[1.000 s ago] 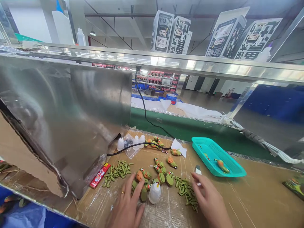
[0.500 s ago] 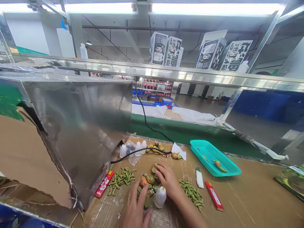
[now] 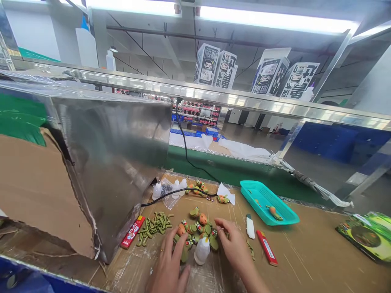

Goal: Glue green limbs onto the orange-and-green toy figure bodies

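Observation:
A cluster of small green-and-orange figures [image 3: 202, 219] lies on the cardboard between my two hands. My left hand [image 3: 171, 258] is at the cluster's left edge with its fingers apart, nearest to a green-and-orange piece. On the other side, my right hand [image 3: 233, 244] has its fingers stretched out beside the figures and partly hides the right heap of small green pieces [image 3: 251, 249]. I see nothing held in either hand. A white squeeze bottle [image 3: 202, 251] with a yellow tip stands upright in front of the figures. Left of them lies another heap of curved green pieces [image 3: 155, 224].
Red boxes [image 3: 133, 232] [image 3: 267, 248] lie at both sides. A teal basket [image 3: 269, 203] holds a few pieces at the right. Behind are small bottles [image 3: 175, 189], more figures [image 3: 197, 187] and a black cable [image 3: 171, 193]. A large metal-sided box [image 3: 119, 162] blocks the left.
My right hand has moved right, off the figures and over the right heap of green pieces. More of the figures shows. My left hand stays beside the cluster; the view has shifted slightly.

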Demonstrator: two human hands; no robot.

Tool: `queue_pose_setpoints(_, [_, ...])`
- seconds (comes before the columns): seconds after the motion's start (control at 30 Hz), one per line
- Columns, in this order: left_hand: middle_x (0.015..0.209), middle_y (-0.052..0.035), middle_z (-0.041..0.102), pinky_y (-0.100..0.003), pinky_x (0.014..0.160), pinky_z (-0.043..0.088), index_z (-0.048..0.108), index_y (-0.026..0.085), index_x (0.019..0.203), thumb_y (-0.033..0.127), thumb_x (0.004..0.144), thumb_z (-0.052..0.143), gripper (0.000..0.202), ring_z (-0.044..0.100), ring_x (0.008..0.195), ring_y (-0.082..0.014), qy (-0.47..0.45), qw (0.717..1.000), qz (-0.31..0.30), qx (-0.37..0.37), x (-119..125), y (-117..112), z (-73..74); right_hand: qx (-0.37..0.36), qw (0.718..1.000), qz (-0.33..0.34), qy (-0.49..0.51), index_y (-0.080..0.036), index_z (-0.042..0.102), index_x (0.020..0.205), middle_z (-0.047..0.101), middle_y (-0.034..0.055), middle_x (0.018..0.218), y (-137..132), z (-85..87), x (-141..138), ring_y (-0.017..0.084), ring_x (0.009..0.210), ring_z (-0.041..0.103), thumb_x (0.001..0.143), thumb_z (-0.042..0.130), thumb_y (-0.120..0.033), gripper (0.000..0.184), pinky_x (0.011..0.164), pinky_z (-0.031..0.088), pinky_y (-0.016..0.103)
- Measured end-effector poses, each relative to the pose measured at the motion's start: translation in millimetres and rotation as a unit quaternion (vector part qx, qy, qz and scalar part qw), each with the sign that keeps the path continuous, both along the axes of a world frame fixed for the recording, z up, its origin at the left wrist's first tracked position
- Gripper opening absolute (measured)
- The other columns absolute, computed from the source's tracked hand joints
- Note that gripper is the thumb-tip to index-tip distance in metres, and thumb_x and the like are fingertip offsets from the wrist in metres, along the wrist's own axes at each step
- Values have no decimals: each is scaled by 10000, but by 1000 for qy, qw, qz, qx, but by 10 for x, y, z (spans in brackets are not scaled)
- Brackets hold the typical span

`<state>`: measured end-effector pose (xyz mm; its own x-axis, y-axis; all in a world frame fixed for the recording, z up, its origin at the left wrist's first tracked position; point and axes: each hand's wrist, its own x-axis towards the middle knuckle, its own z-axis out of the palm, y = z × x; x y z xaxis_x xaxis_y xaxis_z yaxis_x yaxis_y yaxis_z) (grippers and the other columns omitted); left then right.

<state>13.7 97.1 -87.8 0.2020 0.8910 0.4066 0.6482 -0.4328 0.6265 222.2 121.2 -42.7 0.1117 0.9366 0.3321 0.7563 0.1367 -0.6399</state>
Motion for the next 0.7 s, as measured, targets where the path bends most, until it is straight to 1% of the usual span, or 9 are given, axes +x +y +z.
queue_pose_setpoints(0.03, [1387, -150, 424, -512, 1029, 327, 476, 198, 1277, 19, 617, 505, 684, 343, 1297, -324, -5, 1000, -1, -1, 2, -3, 8, 5, 1000, 5, 1, -164, 604, 994, 637, 50, 1002, -42, -7, -38, 206, 962, 580, 887, 499, -230, 163, 853, 443, 424])
queue_pose_setpoints(0.1, [1395, -145, 412, -518, 1041, 307, 458, 198, 1285, 9, 635, 490, 677, 319, 1311, -315, -15, 1000, -4, -6, -11, -10, 37, 21, 1000, 12, 6, -176, 608, 1001, 637, 60, 1016, -154, -43, -128, 214, 979, 573, 882, 423, -198, 221, 859, 440, 417])
queue_pose_setpoints(0.2, [1398, -127, 410, -498, 1047, 310, 434, 213, 1287, 33, 689, 479, 626, 313, 1315, -288, -34, 999, -12, -22, -95, -25, 106, 53, 998, 7, 18, -176, 556, 1083, 595, 90, 1105, -352, -163, -259, 234, 1040, 540, 832, 337, -174, 333, 886, 430, 417])
queue_pose_setpoints(0.3, [1335, -128, 468, -457, 1043, 327, 430, 201, 1257, 84, 762, 450, 509, 377, 1269, -251, -57, 997, -12, -47, -247, -42, 180, 71, 997, 26, 26, -191, 439, 1201, 549, 82, 1169, -492, -312, -370, 231, 1060, 527, 780, 385, -188, 425, 868, 457, 379])
queue_pose_setpoints(0.4, [1230, -135, 537, -453, 1009, 358, 480, 178, 1181, 109, 787, 436, 403, 452, 1188, -250, -76, 994, -5, -76, -372, -70, 234, 67, 997, 37, 28, -200, 360, 1267, 521, 93, 1200, -512, -412, -462, 244, 1095, 505, 796, 474, -236, 487, 895, 449, 381])
queue_pose_setpoints(0.47, [1138, -110, 591, -446, 969, 387, 545, 197, 1108, 118, 764, 481, 359, 500, 1115, -259, -85, 992, -8, -93, -395, -88, 257, 60, 997, 31, 29, -197, 385, 1256, 535, 106, 1166, -485, -443, -512, 265, 1080, 508, 809, 518, -264, 472, 892, 445, 409])
queue_pose_setpoints(0.57, [998, -76, 639, -468, 922, 394, 626, 230, 967, 129, 728, 533, 275, 530, 1028, -287, -109, 988, 4, -113, -341, -83, 285, 57, 997, 37, 34, -213, 477, 1187, 582, 91, 1084, -465, -475, -561, 285, 1019, 533, 809, 542, -276, 389, 858, 450, 436])
queue_pose_setpoints(0.7, [904, -66, 637, -499, 930, 349, 636, 243, 803, 164, 732, 536, 146, 511, 1036, -318, -179, 973, 31, -144, -257, -16, 341, 76, 994, 54, 62, -228, 490, 1181, 603, 77, 1079, -539, -575, -575, 287, 1014, 542, 815, 532, -305, 376, 875, 433, 442])
